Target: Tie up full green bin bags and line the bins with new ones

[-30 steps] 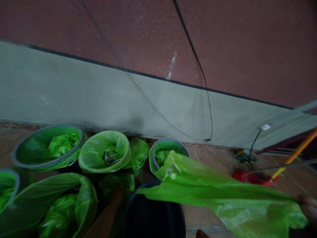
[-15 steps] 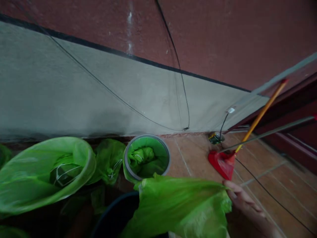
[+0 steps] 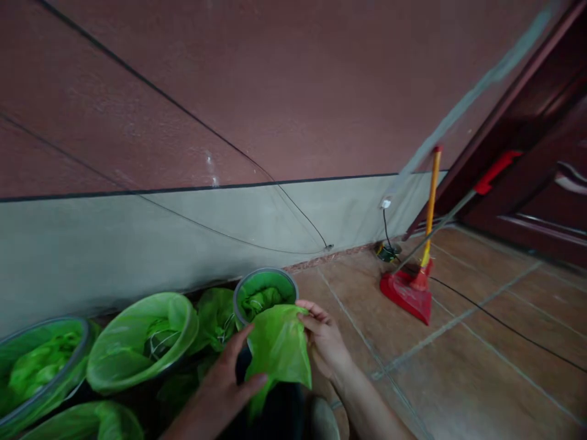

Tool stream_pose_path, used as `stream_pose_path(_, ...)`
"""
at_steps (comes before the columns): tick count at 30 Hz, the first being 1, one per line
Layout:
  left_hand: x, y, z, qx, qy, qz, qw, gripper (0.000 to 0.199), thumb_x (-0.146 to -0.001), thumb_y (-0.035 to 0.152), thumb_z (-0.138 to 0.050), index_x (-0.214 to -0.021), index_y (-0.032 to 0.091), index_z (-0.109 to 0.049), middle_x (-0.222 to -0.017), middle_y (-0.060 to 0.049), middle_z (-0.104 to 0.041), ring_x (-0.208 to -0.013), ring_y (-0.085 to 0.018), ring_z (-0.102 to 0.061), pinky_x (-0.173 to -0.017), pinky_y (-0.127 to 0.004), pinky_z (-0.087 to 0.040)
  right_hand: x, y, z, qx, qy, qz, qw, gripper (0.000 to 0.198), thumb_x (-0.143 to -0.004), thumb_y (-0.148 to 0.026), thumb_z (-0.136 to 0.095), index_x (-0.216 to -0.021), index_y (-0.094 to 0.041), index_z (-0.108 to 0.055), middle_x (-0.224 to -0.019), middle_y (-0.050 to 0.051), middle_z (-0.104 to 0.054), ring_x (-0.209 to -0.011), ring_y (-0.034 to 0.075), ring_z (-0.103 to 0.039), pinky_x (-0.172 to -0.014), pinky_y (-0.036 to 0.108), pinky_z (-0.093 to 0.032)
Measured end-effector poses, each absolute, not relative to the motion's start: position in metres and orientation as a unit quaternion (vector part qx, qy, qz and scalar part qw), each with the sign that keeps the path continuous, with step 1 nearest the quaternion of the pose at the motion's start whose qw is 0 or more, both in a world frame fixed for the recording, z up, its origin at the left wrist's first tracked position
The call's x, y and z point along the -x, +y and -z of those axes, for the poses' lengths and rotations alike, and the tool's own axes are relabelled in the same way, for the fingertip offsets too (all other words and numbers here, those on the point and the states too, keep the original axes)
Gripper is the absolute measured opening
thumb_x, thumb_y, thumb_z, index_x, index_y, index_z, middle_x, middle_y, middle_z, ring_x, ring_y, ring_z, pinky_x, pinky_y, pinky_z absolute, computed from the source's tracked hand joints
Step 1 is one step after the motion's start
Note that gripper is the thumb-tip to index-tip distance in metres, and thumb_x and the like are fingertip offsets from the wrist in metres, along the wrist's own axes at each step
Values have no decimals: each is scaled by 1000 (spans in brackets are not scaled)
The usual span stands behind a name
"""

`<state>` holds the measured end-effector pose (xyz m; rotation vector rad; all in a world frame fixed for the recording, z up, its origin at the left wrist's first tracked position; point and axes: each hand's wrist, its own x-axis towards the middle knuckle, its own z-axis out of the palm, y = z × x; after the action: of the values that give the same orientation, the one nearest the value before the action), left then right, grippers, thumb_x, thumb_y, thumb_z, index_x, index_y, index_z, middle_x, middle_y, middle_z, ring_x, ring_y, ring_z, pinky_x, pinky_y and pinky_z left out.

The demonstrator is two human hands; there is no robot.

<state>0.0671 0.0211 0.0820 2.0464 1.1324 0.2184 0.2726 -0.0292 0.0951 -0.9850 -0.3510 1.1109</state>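
Note:
My right hand pinches the upper right edge of a thin green plastic bag, which hangs spread out in front of me. On the bag's left side, my left hand has its fingers and thumb apart; whether a fingertip touches the bag I cannot tell. Just behind the bag stands a grey-rimmed bin lined in green, with a crumpled green bag inside. Part of that bin is hidden by the bag. Something dark lies below the held bag, too dim to make out.
Several green-lined bins stand at the left, among them a wide one and a grey-rimmed one. A tied green bag sits between bins. Rightward are a red dustpan, a yellow-handled broom, a cable and a dark red door.
The view has turned and widened, showing more bins and the door. My left hand has come into view beside the bag. The right hand still holds the bag, now nearer the middle.

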Motion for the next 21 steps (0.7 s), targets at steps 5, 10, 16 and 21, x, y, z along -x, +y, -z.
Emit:
stream_pose_path(5,-97,-38,-67,-813,446,-224,300,81,-67,26,-65,-145,19,-44,-152,-11,-44,-139,-30,-41,-116,-46,-33,-248,-40,-100,411,-152,-569,696,39,-56,-25,-85,-91,-20,-71,-79,1,-71,-64,13,-63,-58,23,-46)
stream_pose_path(10,-81,-20,-67,-706,447,-353,422,41,-82,43,-52,-105,16,-72,-101,-10,-77,-92,-27,-71,-85,-39,-58,-257,-49,-94,473,-226,-480,704,28,-65,-28,-76,-92,-21,-70,-84,2,-69,-76,16,-62,-71,30,-50)
stream_pose_path(16,-50,-10,-105,-608,484,-321,541,41,-78,52,-62,-93,17,-74,-94,-6,-78,-92,-26,-71,-88,-37,-56,-263,-69,-105,544,-547,-290,567,69,-65,-7,-59,-130,-29,-57,-146,5,-46,-134,24,-42,-109,41,-35)
stream_pose_path(21,-37,-13,-107,-545,464,-290,636,44,-72,54,-69,-96,17,-71,-89,-5,-78,-81,-24,-72,-81,-36,-58,-235,-73,-106,494,-672,-352,424,58,-66,-14,-70,-123,-25,-64,-118,6,-66,-112,23,-58,-100,37,-43)
